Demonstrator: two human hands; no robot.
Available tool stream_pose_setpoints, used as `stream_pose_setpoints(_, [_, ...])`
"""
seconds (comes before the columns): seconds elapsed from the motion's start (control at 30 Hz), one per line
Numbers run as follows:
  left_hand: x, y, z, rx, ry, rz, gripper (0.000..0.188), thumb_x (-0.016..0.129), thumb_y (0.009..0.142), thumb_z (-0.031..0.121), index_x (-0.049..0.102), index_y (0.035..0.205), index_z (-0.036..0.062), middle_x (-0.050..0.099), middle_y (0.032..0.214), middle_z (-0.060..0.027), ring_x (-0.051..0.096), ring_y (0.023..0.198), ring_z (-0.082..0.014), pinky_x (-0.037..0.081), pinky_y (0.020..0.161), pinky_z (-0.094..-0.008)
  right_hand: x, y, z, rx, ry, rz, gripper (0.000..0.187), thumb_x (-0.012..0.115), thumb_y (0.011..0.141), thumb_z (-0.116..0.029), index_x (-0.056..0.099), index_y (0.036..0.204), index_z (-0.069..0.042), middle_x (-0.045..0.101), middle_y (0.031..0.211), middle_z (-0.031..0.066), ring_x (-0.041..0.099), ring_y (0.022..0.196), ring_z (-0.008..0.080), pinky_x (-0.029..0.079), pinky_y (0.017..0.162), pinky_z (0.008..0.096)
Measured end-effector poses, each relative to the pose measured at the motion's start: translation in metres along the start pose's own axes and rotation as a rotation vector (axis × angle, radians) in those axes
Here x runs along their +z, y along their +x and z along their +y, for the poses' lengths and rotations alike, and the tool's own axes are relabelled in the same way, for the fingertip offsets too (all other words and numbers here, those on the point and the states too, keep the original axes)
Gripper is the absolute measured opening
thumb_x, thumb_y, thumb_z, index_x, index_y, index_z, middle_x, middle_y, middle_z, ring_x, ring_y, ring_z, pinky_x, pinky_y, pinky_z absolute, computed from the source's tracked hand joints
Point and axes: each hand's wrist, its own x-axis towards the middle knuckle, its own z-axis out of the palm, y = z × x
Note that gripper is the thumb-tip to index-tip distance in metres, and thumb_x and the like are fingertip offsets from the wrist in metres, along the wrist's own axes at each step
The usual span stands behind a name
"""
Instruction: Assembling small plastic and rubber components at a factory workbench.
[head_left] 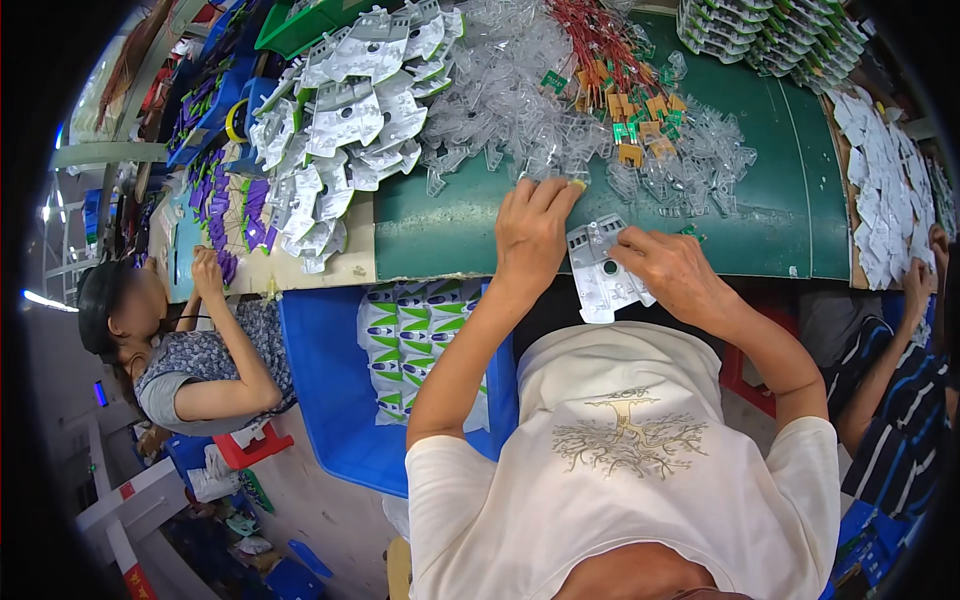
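Flat grey-white backing card with cut-outs, tilted at the green table's near edge, beside clear plastic shells.

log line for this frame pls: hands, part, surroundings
left hand: on green table edge, by clear plastic parts pile | right hand: holds grey-white plastic blister card | blue bin: stacked packs

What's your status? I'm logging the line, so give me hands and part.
Left hand flat on green belt, fingertips at clear plastic pile. Right hand pinching white blister card. Nothing between hands and pile.
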Motion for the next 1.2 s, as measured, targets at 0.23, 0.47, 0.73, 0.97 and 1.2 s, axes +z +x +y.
stream_pose_setpoints(0.23, [-0.003,-0.005,0.008,-0.067,-0.061,0.049,0.025,0.066,0.08,0.0,0.066,0.104,0.0057,0.065,0.098,-0.008,0.058,0.086,-0.0288,0.046,0.074,-0.0396,-0.004,-0.004,0.001,0.001,0.027,-0.013,0.024,0.063,0.073,0.003,0.065,0.097,0.0,0.058,0.096,0.0093,0.065,0.079,0.0265,0.052,0.063,0.0396])
stream_pose_setpoints(0.47, [-0.004,-0.004,0.013,-0.103,0.161,-0.055,0.028,0.071,0.079,0.006,0.063,0.106,0.0057,0.063,0.095,-0.0093,0.058,0.088,-0.0294,0.044,0.074,-0.0401,-0.001,-0.004,0.004,0.018,0.05,-0.023,0.025,0.062,0.074,0.002,0.065,0.098,-0.002,0.058,0.097,0.0086,0.065,0.081,0.0262,0.052,0.063,0.0397])
stream_pose_setpoints(0.73, [-0.025,-0.045,0.025,-0.162,-0.405,-0.071,0.042,0.069,0.08,-0.003,0.053,0.119,0.0014,0.06,0.097,-0.0183,0.06,0.087,-0.0385,0.048,0.078,-0.0455,-0.002,-0.003,0.01,0.012,0.036,-0.051,0.026,0.061,0.075,0.001,0.066,0.1,-0.005,0.062,0.097,0.006,0.066,0.082,0.0258,0.051,0.062,0.0389])
stream_pose_setpoints(0.97, [-0.024,-0.04,0.031,0.161,-0.194,-0.136,0.031,0.066,0.074,-0.003,0.066,0.105,-0.0019,0.063,0.106,-0.0143,0.064,0.097,-0.0309,0.052,0.083,-0.0397,0.006,-0.002,0.015,-0.063,0.065,0.021,0.026,0.062,0.075,0.0,0.063,0.101,-0.002,0.061,0.099,0.0081,0.065,0.083,0.0278,0.052,0.064,0.0393])
stream_pose_setpoints(1.2, [-0.017,-0.034,0.034,0.207,-0.035,-0.202,0.023,0.067,0.078,0.003,0.068,0.101,-0.0001,0.065,0.102,-0.0111,0.064,0.099,-0.0277,0.05,0.084,-0.0384,0.014,0.001,0.019,-0.019,0.122,0.159,0.018,0.065,0.077,0.0,0.061,0.094,-0.003,0.063,0.081,0.0084,0.066,0.072,0.029,0.052,0.059,0.0379])
